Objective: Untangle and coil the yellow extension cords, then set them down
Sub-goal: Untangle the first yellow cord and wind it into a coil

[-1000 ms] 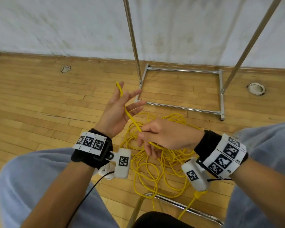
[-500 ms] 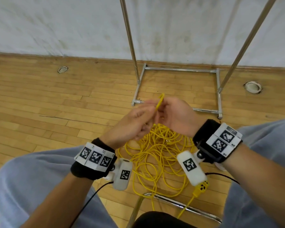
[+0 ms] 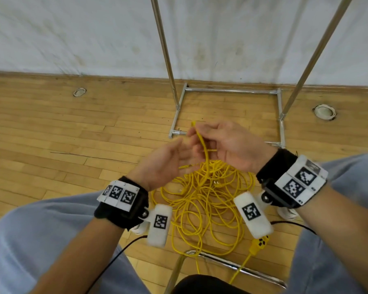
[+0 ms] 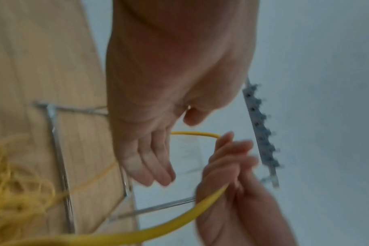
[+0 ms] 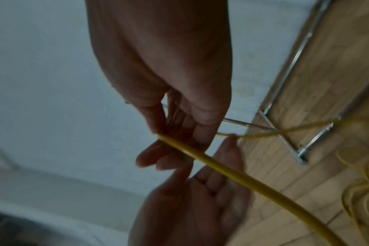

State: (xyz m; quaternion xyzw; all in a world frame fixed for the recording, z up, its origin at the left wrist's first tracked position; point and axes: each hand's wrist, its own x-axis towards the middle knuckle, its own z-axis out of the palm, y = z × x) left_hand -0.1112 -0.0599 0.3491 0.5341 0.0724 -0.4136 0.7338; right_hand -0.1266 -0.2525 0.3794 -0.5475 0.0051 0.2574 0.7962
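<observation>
The yellow extension cord (image 3: pixel 204 200) lies in a tangled pile on the wooden floor between my knees, with a yellow plug (image 3: pixel 259 244) at its near right. One strand (image 3: pixel 201 143) rises from the pile to my right hand (image 3: pixel 197 134), which pinches it near the tip between thumb and fingers. The right wrist view shows that pinch (image 5: pixel 164 136) on the cord (image 5: pixel 242 176). My left hand (image 3: pixel 183 149) hovers just left of it, palm turned toward the strand and fingers straight (image 4: pixel 156 169), holding nothing.
A chrome rack stands ahead: its base frame (image 3: pixel 227 91) on the floor and two uprights (image 3: pixel 166 49) against the white wall. Round floor sockets (image 3: pixel 79 92) (image 3: pixel 324 111) sit left and right. A metal seat bar (image 3: pixel 232 266) crosses just below the pile.
My left hand has let go of the cord and opened beside it. The right hand has risen, turned palm-in and now holds the strand alone near its tip.
</observation>
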